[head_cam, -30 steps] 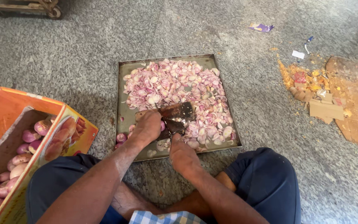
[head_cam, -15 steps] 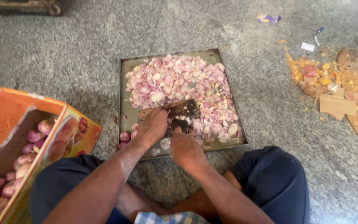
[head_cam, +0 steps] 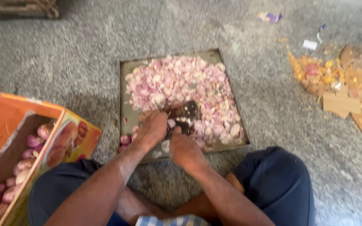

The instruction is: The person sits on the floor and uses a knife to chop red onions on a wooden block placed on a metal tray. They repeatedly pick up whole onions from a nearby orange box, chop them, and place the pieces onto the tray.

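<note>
Left hand: the left hand (head_cam: pixel 151 129) is curled palm-down at the tray's near edge, closed on something small; what it is cannot be told.
Right hand: the right hand (head_cam: pixel 184 149) sits just beside it, fingers folded, thumb up toward the blade; whether it grips anything cannot be told.
Blade: a dark flat blade (head_cam: pixel 184 114) stands just beyond both hands, touching the left hand's fingertips, long axis running left to right, slightly raised to the right. The left hand is nearer.
Slices: pink onion slices (head_cam: pixel 181 83) are heaped beyond the blade, away from the person.
Tray: the metal tray (head_cam: pixel 124 104) lies on the floor (head_cam: pixel 63 62), between the knees.
Box: an orange box (head_cam: pixel 5 121) with whole onions (head_cam: pixel 21 167), well left.
Scraps: peel and cardboard scraps (head_cam: pixel 336 92), far right.
</note>
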Demonstrator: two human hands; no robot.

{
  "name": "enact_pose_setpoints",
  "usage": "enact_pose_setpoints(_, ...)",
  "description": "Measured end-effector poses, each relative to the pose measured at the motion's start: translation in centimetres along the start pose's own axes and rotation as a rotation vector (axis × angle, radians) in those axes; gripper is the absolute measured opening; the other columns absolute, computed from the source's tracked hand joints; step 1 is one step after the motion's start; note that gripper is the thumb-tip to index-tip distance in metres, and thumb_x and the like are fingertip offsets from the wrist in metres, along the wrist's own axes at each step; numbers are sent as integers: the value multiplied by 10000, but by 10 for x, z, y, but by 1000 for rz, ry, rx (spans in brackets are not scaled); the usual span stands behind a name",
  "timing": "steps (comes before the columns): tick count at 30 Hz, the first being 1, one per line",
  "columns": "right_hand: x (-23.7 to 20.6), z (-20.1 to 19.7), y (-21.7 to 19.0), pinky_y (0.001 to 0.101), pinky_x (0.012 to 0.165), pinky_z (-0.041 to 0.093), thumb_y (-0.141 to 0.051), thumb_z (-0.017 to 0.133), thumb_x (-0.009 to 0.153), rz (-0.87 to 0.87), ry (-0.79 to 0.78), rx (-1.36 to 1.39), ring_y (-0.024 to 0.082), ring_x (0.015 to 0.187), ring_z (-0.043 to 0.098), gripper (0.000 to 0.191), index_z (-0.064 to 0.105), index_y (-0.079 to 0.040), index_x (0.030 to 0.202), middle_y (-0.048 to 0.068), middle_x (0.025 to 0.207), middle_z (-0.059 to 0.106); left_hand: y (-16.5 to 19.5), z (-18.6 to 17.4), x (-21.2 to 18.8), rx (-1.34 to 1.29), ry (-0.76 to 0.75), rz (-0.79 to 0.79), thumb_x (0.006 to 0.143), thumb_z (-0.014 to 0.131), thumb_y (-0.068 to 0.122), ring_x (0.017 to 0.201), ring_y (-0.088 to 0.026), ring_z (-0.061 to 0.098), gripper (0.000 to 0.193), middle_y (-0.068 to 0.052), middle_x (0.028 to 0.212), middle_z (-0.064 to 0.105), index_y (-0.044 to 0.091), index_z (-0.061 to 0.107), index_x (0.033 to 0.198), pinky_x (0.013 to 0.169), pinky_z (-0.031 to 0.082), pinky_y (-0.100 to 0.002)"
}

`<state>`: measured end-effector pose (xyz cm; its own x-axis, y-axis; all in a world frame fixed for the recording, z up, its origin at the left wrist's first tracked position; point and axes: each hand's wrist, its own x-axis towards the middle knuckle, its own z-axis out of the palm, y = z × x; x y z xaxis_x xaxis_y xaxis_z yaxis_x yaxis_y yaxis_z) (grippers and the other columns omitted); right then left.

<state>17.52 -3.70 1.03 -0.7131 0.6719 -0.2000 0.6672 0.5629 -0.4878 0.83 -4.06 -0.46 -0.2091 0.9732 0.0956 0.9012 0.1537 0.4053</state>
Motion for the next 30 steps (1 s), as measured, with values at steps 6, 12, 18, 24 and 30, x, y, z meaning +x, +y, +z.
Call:
enact_pose_setpoints(6, 2, -3, -1, 542, 851, 551, -24, 521, 876, 25, 3, -33, 479, 952, 696, 440, 410, 129, 1274, 339, 990, 685, -1, 0, -1, 12, 43, 40, 785, 576, -36, 1004, -486, 657, 199, -325, 968, 683, -40, 730, 911, 899, 523, -530)
enact_pose_setpoints(12, 3, 4, 1, 550, 850, 537, -20, 503, 897, -11, 25, -6, 478, 967, 688, 430, 402, 145, 1281, 345, 983, 685, -1, -1, 1, -12, -26, -56, 793, 580, -44, 1010, -481, 662, 209, -326, 984, 684, -50, 731, 937, 886, 531, -530)
enact_pose_setpoints(18, 2, 1, -1, 556, 828, 541, -5, 550, 860, 17, 15, -15, 480, 965, 674, 387, 446, 99, 1218, 337, 982, 681, 2, -7, 4, -48, -149, -183, 867, 591, 21, 1034, -465, 673, 176, -327, 1018, 679, -59, 724, 950, 904, 544, -518)
enact_pose_setpoints(24, 5, 2, 0, 533, 818, 563, 12, 547, 871, 8, -51, 8, 463, 946, 692, 408, 427, 145, 1237, 333, 980, 694, 5, -11, 0, -10, -53, -69, 817, 593, 2, 1022, -461, 674, 177, -313, 979, 694, -52, 735, 907, 918, 532, -515)
enact_pose_setpoints(30, 4, 5, 1, 524, 831, 559, -10, 548, 854, -109, 61, -43, 449, 962, 697, 504, 370, 187, 1283, 320, 999, 688, 13, -19, 0, -65, 38, -12, 843, 634, 56, 990, -463, 681, 161, -327, 974, 690, -57, 727, 909, 890, 527, -514)
